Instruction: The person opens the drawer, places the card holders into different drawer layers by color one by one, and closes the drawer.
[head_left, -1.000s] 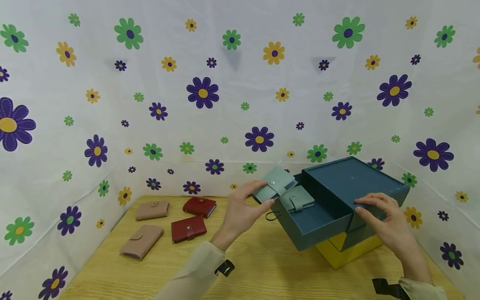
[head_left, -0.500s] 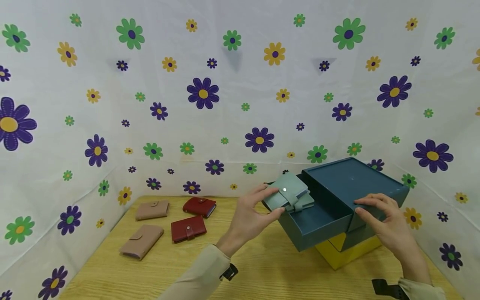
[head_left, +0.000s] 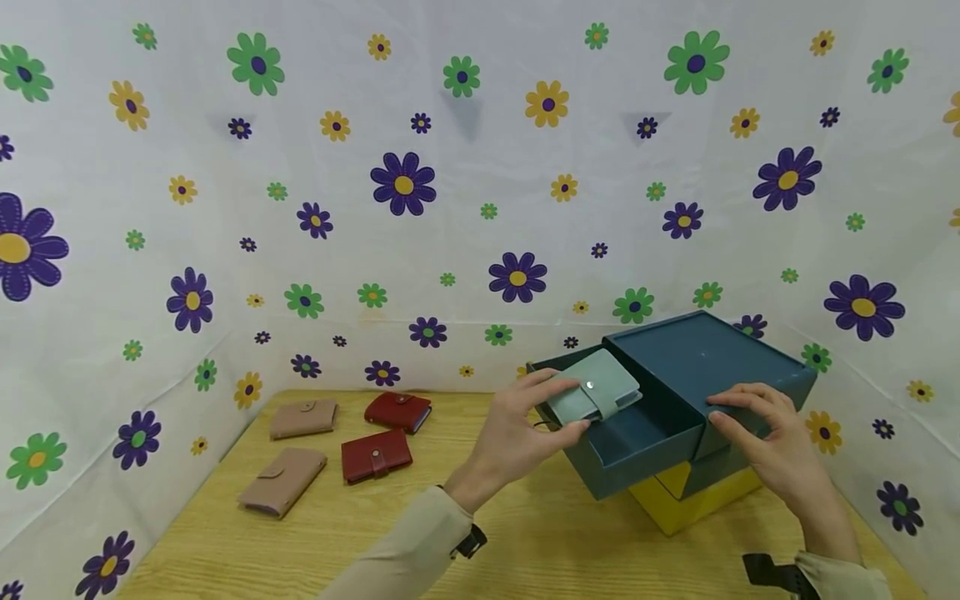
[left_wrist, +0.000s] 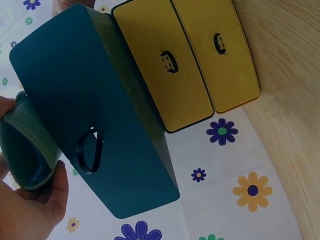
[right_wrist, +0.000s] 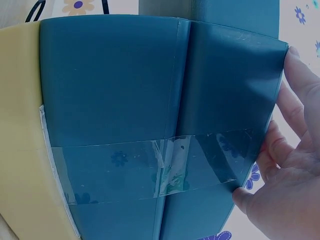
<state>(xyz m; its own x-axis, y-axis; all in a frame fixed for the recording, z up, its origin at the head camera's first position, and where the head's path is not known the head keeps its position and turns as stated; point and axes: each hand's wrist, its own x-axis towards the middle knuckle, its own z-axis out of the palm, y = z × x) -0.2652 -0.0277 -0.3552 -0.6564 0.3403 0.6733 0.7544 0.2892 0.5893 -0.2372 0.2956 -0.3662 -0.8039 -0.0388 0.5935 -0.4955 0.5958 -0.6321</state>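
My left hand (head_left: 517,437) pinches a mint-green snap-strap card wallet (head_left: 600,379) between thumb and fingers, over the pulled-out blue drawer (head_left: 637,479). Another mint wallet is almost wholly hidden beneath it. In the left wrist view the wallet (left_wrist: 27,140) shows end-on, beside the drawer front (left_wrist: 95,85) with its dark loop pull. My right hand (head_left: 780,450) rests at the edge of the blue drawer box (head_left: 705,362), fingertips on its top and thumb lower on the side. The right wrist view shows these fingers (right_wrist: 295,65) along the box's edge.
On the wooden table (head_left: 300,550), two beige wallets (head_left: 285,482) and two red wallets (head_left: 377,456) lie to the left. Yellow drawers (left_wrist: 167,65) with black loop pulls sit under the blue ones. A flower-print cloth (head_left: 480,225) hangs behind.
My left hand has carried the mint wallet rightward and slightly down, from the drawer's front end to over the other mint wallet, now covering it. My right hand has stayed at the box.
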